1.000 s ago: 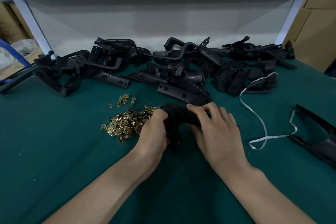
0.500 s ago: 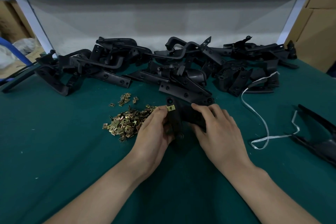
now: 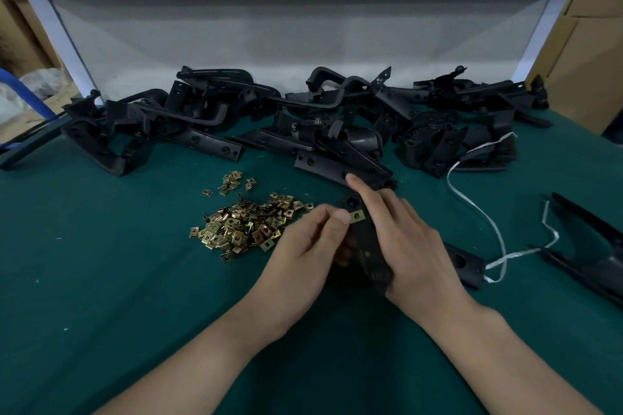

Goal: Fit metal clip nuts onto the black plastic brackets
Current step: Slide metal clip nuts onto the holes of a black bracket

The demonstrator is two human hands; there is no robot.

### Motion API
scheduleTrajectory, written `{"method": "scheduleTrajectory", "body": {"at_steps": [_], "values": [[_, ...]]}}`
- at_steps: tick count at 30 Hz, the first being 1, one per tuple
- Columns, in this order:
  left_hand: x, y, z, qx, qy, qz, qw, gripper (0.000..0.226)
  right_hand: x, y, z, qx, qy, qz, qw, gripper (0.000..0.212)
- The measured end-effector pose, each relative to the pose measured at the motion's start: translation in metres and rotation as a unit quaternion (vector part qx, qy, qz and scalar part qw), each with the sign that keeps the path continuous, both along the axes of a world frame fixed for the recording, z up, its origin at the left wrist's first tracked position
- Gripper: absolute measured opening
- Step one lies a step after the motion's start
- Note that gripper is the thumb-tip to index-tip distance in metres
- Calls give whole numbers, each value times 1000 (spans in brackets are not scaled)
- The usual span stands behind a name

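A black plastic bracket (image 3: 367, 242) lies at the table's middle, held between both hands. My right hand (image 3: 408, 239) grips it from the right, index finger stretched forward along it. My left hand (image 3: 310, 242) pinches a brass clip nut (image 3: 356, 216) against the bracket's edge, just below a round hole. The bracket's far end (image 3: 465, 263) shows past my right hand. A heap of loose brass clip nuts (image 3: 246, 226) lies just left of my left hand.
A long pile of black brackets (image 3: 303, 121) runs across the back of the green table (image 3: 101, 280). A white strap (image 3: 495, 232) curls at the right beside another black part (image 3: 593, 246). Cardboard boxes (image 3: 586, 54) stand at the far right.
The bracket has been turned and drawn nearer, its long side now toward me. The clip nut sits lower on its edge. My right index finger has straightened forward.
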State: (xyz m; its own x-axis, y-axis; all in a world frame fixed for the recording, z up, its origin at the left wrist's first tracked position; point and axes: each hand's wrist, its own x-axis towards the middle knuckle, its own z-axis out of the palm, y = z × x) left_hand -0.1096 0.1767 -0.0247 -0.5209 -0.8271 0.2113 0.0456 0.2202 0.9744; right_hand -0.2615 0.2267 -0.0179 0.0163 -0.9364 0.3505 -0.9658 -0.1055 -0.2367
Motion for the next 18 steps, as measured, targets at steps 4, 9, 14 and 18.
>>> {"method": "scheduleTrajectory", "body": {"at_steps": [4,9,14,18], "values": [[-1,8,-4,-208,-111,124,964,24,-1,3,1,-7,-1,-16,1000,98],[-1,13,0,-316,-140,153,926,34,1,4,2,-23,-4,-34,999,77],[-1,17,4,-376,-168,166,896,41,3,5,4,-36,-9,-33,999,76],[-1,18,8,-407,-186,169,878,43,4,4,3,-53,16,-34,998,79]]}}
